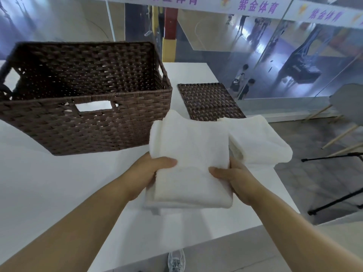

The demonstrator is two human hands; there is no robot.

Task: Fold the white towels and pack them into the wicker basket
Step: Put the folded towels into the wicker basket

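We are looking at one wicker basket (84,99) sitting at the left on the white table (39,183); it is looking empty inside, though its near wall is hiding part of the floor. Next, our left hand (151,169) is gripping the left edge of a folded towel (188,154), thumb on top, fingers curled under. Our right hand (229,175) is pinching its right edge the same way, so the towel is hanging just above the table, right of the basket. Further right, a second folded towel (261,142) is lying on the table, behind it one woven lid (210,101). Count: two towels, both folded. Packing is seemingly not started; both are still needing to go in.
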